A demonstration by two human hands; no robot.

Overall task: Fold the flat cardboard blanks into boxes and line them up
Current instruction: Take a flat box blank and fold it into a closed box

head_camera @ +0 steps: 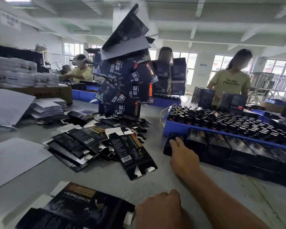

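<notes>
Nearest me, my left hand [158, 210] rested with curled fingers on the edge of one flat black printed cardboard blank [76, 210]; whether it pinched the blank I could not tell. Ahead, my right hand [182, 154] reached out, fingers straight, touching the end box of a row of folded black cardboard boxes [221, 146], roughly five. Left of that hand lay a loose heap of more blanks [96, 141], too many to count.

blue tray [175, 128] of dark bottles [221, 120] | white sheets [8, 108] far left | white tins [15, 71] stacked | person in yellow shirt [230, 83] behind
</notes>
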